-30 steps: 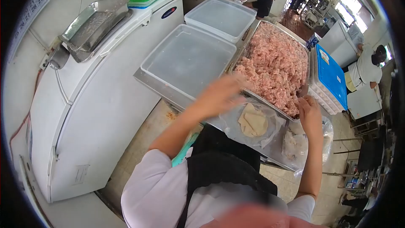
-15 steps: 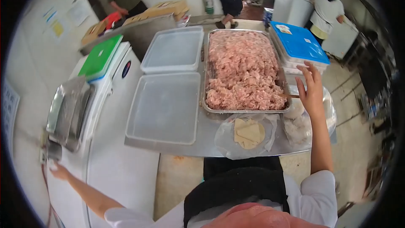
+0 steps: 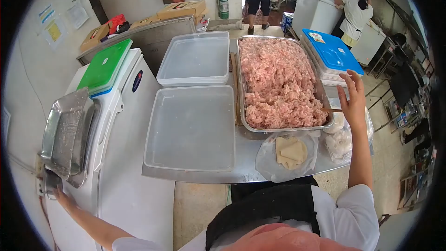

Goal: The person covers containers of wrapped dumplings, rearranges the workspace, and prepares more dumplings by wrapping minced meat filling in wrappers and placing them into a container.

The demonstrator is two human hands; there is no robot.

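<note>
My left hand (image 3: 65, 199) reaches to the far left, its fingers closed at the side of a small grey metal cup (image 3: 52, 182). The cup stands beside stacked metal pans (image 3: 69, 132) on a white chest freezer (image 3: 134, 172). My right hand (image 3: 355, 102) hovers with spread fingers by the right rim of a large metal tray (image 3: 284, 129) heaped with ground meat (image 3: 283, 83). A thin brown wooden stick (image 3: 331, 110) juts from the meat towards this hand. Round dough wrappers (image 3: 291, 152) lie on a plastic bag (image 3: 265, 162) at the table's near edge.
Two translucent plastic lids or boxes (image 3: 190, 128) sit left of the tray. A blue-lidded box (image 3: 332, 51) stands right, above bagged white stuff (image 3: 341, 144). A green-lidded box (image 3: 106, 67) rests on the freezer. Several people are behind, near a fire extinguisher (image 3: 224, 5).
My left hand has closed in on the metal cup and now touches it. My right hand stays raised and spread beside the tray. The view has shifted slightly; people behind have moved.
</note>
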